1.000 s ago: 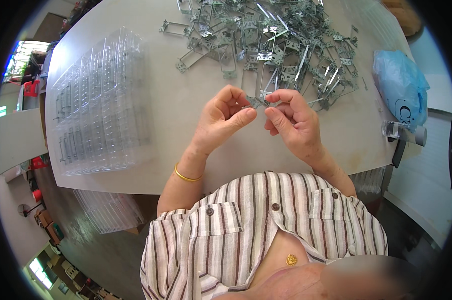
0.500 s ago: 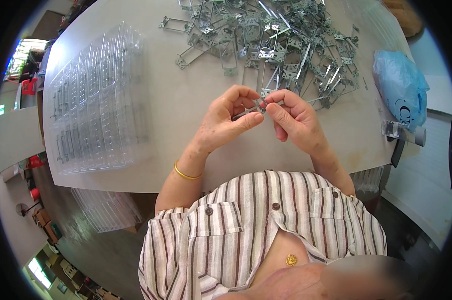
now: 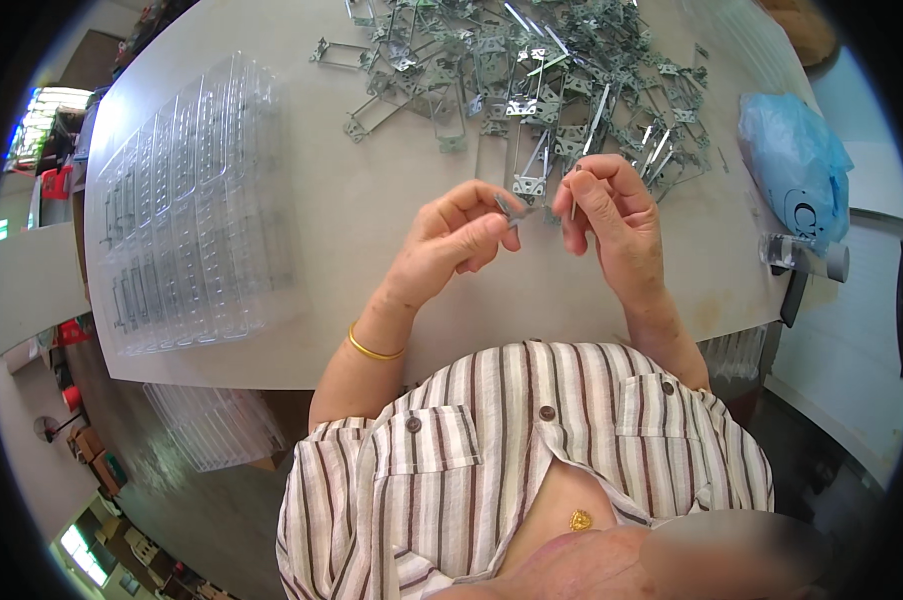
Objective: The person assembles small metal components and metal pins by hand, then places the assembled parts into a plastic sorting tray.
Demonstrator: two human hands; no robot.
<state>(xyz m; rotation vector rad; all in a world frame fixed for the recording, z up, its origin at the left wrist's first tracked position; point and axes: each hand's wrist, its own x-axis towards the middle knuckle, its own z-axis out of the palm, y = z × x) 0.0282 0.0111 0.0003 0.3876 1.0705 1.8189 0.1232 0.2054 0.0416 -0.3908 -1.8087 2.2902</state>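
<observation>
My left hand (image 3: pixel 442 240) is closed, thumb against fingers, on a small grey metal bracket (image 3: pixel 513 209) whose end sticks out past the fingertips. To its right, my right hand (image 3: pixel 617 220) pinches a thin metal piece (image 3: pixel 575 190), seen nearly edge-on. A blurred bit of grey metal shows between the two hands; I cannot tell whether both hold parts of one bracket. Just beyond my fingers lies a big loose pile of metal brackets (image 3: pixel 492 65), thin frames with punched end plates. One long bracket (image 3: pixel 530 185) lies at its near edge.
Stacked clear plastic trays (image 3: pixel 187 210), with metal brackets in some slots, stand on the table's (image 3: pixel 362 190) left. A blue plastic bag (image 3: pixel 797 165) and a clear bottle (image 3: pixel 807 255) are at the right edge. More clear trays (image 3: pixel 217 425) sit below the left table edge.
My hands have moved apart: the right one has gone up and to the right, lifting a thin metal piece, while the left has shifted slightly.
</observation>
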